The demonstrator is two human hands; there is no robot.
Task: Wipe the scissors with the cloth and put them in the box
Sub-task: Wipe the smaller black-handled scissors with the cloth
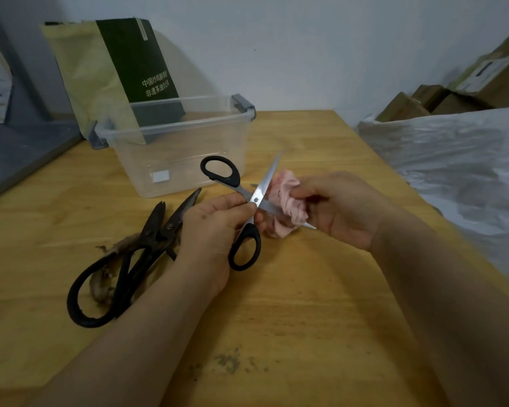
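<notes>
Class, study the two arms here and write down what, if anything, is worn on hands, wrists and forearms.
Nothing is worn on the left hand or the right hand: no gloves. Both wrists and forearms are bare to the frame's edge, with no sleeve, watch or bracelet in view. No ring shows on the visible fingers.

Wooden table, green-and-yellow bag at the back — cardboard boxes, white plastic sheet right
</notes>
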